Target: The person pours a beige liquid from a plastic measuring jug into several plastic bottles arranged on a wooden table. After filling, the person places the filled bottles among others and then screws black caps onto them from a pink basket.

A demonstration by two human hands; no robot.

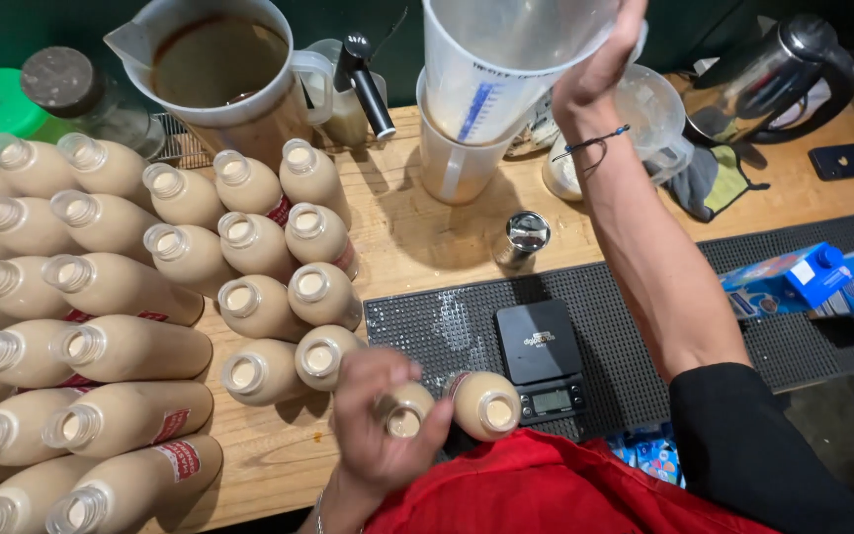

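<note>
Near me at the mat's (467, 331) left edge, my left hand (380, 415) wraps one open bottle (405, 408) while my right (600, 64) clamps the tilted jug (506, 59) far above, so a shaky pour could spill

My left hand (380, 420) sits low and close to my body, fingers curled shut in a grip. My right arm stretches forward, right hand (600, 61) raised, wrist bent, fingers clasped.
</note>
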